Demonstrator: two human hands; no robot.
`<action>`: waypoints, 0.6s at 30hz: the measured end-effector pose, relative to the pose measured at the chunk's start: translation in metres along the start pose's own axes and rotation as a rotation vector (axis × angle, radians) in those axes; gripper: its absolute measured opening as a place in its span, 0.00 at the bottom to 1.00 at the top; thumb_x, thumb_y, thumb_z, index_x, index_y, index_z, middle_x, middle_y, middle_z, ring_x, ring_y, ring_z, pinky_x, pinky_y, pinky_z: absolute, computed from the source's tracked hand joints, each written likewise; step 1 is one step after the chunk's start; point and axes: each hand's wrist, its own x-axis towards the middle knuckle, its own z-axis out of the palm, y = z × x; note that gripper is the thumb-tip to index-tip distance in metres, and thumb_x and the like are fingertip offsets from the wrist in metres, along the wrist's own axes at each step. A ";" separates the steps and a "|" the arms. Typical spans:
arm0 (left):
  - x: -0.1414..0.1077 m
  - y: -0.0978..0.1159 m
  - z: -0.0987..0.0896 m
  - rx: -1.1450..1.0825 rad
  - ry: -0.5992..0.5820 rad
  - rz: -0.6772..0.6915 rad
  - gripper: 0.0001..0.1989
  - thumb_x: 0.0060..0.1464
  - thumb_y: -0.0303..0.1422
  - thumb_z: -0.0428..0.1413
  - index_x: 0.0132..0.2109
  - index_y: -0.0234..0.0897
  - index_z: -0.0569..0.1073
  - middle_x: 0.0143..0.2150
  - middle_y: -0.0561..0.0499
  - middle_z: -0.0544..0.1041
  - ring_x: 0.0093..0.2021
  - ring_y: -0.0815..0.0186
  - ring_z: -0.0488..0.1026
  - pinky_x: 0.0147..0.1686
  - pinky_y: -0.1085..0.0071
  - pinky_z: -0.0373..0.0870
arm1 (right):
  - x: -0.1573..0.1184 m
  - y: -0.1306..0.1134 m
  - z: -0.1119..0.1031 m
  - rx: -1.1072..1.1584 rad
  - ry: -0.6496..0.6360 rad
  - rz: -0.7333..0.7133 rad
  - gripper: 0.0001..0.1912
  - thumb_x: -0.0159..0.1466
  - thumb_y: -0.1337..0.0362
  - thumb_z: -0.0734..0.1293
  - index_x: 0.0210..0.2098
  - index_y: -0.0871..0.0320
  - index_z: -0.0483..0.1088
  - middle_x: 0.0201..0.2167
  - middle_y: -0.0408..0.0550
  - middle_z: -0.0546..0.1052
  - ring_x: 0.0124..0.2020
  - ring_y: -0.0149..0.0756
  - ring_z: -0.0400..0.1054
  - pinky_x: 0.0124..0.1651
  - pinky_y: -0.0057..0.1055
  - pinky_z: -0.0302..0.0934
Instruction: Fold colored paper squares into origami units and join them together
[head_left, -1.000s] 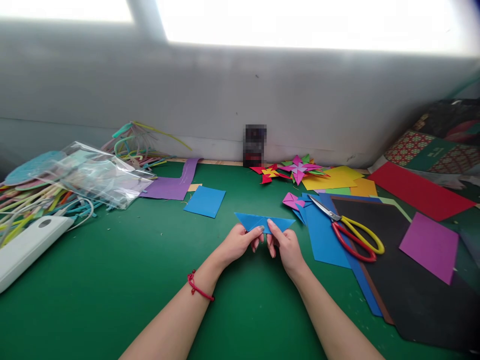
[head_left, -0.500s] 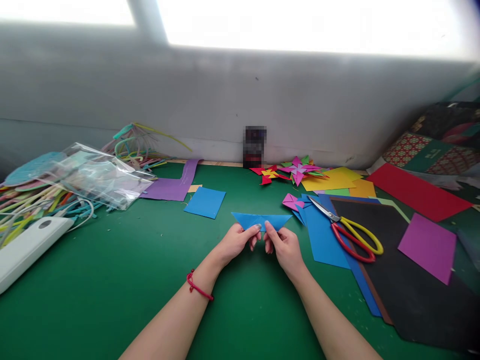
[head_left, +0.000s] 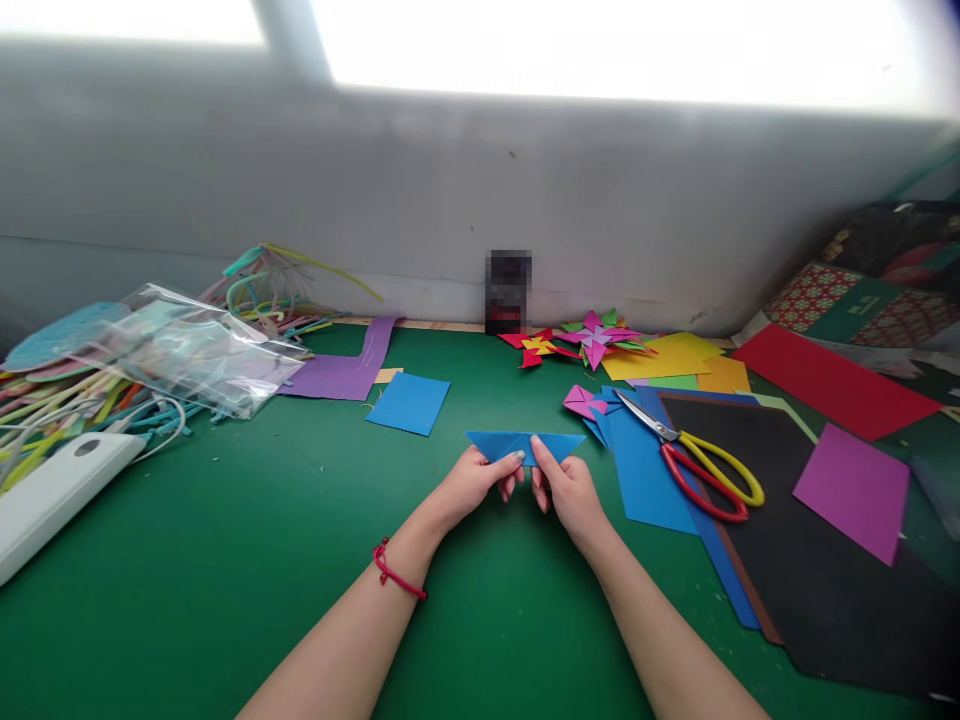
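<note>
A folded piece of blue paper (head_left: 514, 442), wide and flat along its top edge, is held up over the green table. My left hand (head_left: 480, 480) pinches its lower left part, thumb on the near face. My right hand (head_left: 561, 485) grips the lower right part, its thumb close to the middle of the paper. Both hands are closed, with fingertips curled beneath and partly hidden. Beyond the left hand lies a flat blue paper square (head_left: 409, 404). Past the right hand are a pink folded paper piece (head_left: 582, 401) and a larger blue sheet (head_left: 646, 480).
Scissors (head_left: 701, 465) with red and yellow handles rest on dark sheets (head_left: 817, 560) at the right. Folded paper stars (head_left: 596, 338) lie by the wall. At left are a clear plastic bag (head_left: 202, 350), colourful strips and a white power bank (head_left: 64, 500).
The right thumb has shifted slightly up along the blue paper. The paper looks a little flatter along its top edge. Both hands keep their grip in nearly the same place.
</note>
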 end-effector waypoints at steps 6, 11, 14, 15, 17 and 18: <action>0.000 -0.004 0.001 0.005 0.028 0.007 0.13 0.51 0.36 0.49 0.24 0.32 0.67 0.19 0.54 0.66 0.20 0.73 0.63 0.23 0.75 0.62 | 0.001 0.003 0.000 -0.051 0.022 0.010 0.27 0.58 0.48 0.58 0.09 0.57 0.58 0.04 0.37 0.57 0.09 0.25 0.51 0.17 0.24 0.48; -0.001 -0.006 0.001 0.014 -0.013 0.040 0.12 0.51 0.33 0.49 0.23 0.33 0.66 0.19 0.54 0.66 0.21 0.72 0.64 0.26 0.74 0.63 | 0.001 0.002 0.001 -0.079 0.043 0.000 0.27 0.57 0.49 0.59 0.08 0.57 0.57 0.03 0.37 0.55 0.09 0.25 0.50 0.17 0.24 0.49; -0.001 -0.007 0.001 0.012 -0.004 0.031 0.11 0.50 0.34 0.50 0.23 0.32 0.66 0.19 0.54 0.66 0.21 0.72 0.64 0.25 0.75 0.63 | 0.001 0.003 0.001 -0.093 0.047 -0.004 0.27 0.58 0.49 0.59 0.08 0.57 0.57 0.03 0.37 0.55 0.08 0.24 0.50 0.17 0.24 0.48; -0.001 -0.007 0.001 0.012 0.001 0.025 0.11 0.50 0.33 0.50 0.24 0.32 0.67 0.19 0.55 0.65 0.20 0.72 0.63 0.25 0.75 0.63 | 0.001 0.003 0.001 -0.096 0.047 -0.004 0.27 0.58 0.49 0.59 0.08 0.57 0.57 0.03 0.37 0.55 0.08 0.24 0.50 0.17 0.24 0.48; -0.001 -0.007 0.001 0.010 0.007 0.013 0.10 0.49 0.33 0.51 0.23 0.32 0.67 0.18 0.55 0.65 0.20 0.73 0.63 0.24 0.75 0.63 | 0.001 0.004 0.001 -0.093 0.047 -0.003 0.27 0.58 0.50 0.60 0.08 0.57 0.57 0.03 0.37 0.55 0.08 0.24 0.50 0.17 0.24 0.48; -0.001 -0.007 0.001 0.006 0.006 0.011 0.10 0.49 0.33 0.51 0.23 0.32 0.67 0.17 0.55 0.65 0.19 0.73 0.63 0.24 0.75 0.63 | 0.000 0.004 0.001 -0.084 0.047 -0.006 0.27 0.58 0.50 0.60 0.08 0.57 0.57 0.03 0.37 0.55 0.08 0.24 0.50 0.17 0.24 0.49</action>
